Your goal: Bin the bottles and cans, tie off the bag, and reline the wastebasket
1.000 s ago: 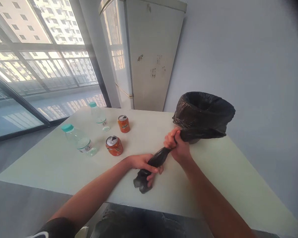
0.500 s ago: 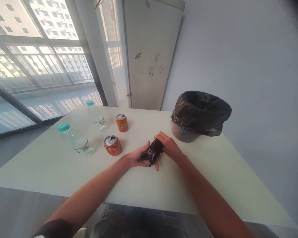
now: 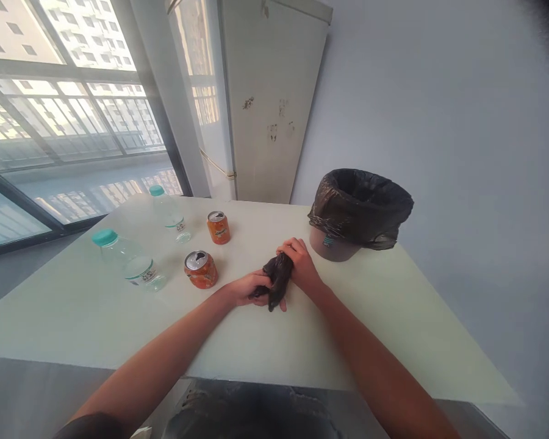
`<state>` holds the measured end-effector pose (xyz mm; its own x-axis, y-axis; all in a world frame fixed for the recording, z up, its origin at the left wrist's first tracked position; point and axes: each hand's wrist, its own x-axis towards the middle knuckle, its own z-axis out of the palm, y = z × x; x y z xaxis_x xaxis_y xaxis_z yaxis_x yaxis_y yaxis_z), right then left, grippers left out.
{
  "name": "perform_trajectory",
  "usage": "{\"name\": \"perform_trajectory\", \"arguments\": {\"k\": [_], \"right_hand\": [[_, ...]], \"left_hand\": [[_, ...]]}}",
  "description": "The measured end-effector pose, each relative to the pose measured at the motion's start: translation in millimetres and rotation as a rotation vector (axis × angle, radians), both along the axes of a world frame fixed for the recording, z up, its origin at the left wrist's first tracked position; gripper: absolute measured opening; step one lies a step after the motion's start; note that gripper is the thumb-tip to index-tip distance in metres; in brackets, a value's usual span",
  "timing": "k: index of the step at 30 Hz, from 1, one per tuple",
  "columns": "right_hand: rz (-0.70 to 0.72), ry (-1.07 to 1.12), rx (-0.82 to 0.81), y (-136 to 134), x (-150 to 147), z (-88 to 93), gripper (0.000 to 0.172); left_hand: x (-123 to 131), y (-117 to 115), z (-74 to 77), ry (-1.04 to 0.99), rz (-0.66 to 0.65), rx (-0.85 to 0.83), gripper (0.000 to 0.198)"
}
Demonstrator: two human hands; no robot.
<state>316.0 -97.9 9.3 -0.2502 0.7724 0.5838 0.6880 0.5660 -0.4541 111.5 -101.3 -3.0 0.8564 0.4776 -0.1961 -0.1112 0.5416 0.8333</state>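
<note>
Both my hands are closed on a bunched-up black plastic bag [image 3: 277, 277] just above the white table [image 3: 370, 329]. My left hand [image 3: 247, 289] grips its lower left end. My right hand [image 3: 299, 262] wraps the upper right end. Two orange drink cans stand to the left, the near can [image 3: 200, 270] close to my left hand and the far can [image 3: 218, 227] behind it. A small bin lined with a black bag [image 3: 359, 210] stands to the right, behind my right hand.
Two clear water bottles with teal caps lie on the table's left side, the near bottle [image 3: 128, 261] and the far bottle [image 3: 168, 213]. A tall white fridge [image 3: 260, 103] stands behind the table. Large windows fill the left.
The long twisted bag stretched between my hands has been gathered into a compact bunch. My right hand came down and left from beside the bin to meet my left hand.
</note>
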Motion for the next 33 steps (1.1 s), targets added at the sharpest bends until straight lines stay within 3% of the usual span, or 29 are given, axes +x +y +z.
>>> {"name": "perform_trajectory", "arguments": {"k": [3,6,8,9,13,15,18,22,24,27,30,33], "right_hand": [[-0.127,0.240,0.025,7.4,7.1,-4.1,0.011],[-0.036,0.616,-0.118,17.4,19.0,-8.1,0.009],[0.060,0.832,-0.267,22.0,26.3,-8.6,0.010],[0.110,0.905,-0.353,22.9,28.8,-7.9,0.016],[0.358,1.042,-0.713,15.9,25.7,-1.1,0.074],[0.497,1.052,-0.868,7.0,15.1,1.7,0.081],[0.696,1.082,-1.034,-8.5,-5.6,3.8,0.075],[0.641,1.315,-1.022,-18.9,-20.7,8.9,0.036],[0.565,1.407,-0.913,-18.2,-19.7,13.0,0.020],[0.507,1.358,-0.786,-16.2,-14.8,15.9,0.026],[0.496,1.162,-0.794,-17.6,-14.5,11.3,0.051],[0.484,1.073,-0.810,-20.7,-19.0,5.2,0.044]], "left_hand": [[0.9,-1.9,2.6,0.023,-0.021,0.052,0.017],[1.3,-2.5,5.5,0.017,-0.048,0.049,0.011],[1.5,0.0,7.2,-0.012,-0.028,0.029,0.018],[1.6,2.3,7.9,-0.032,0.010,0.027,0.024],[1.5,12.4,8.5,-0.123,0.237,0.058,0.038],[1.6,13.2,6.0,-0.127,0.256,0.059,0.040],[2.8,7.6,-0.6,-0.048,0.092,0.029,0.037],[3.6,1.0,-4.0,0.026,-0.134,0.019,0.009],[2.4,2.3,-1.0,-0.034,-0.102,0.033,0.031],[-1.5,7.4,3.5,-0.159,0.030,-0.027,0.046],[-6.0,10.8,1.9,-0.125,0.142,-0.078,0.034],[-7.2,9.3,-1.9,-0.050,0.186,-0.044,0.036]]}}
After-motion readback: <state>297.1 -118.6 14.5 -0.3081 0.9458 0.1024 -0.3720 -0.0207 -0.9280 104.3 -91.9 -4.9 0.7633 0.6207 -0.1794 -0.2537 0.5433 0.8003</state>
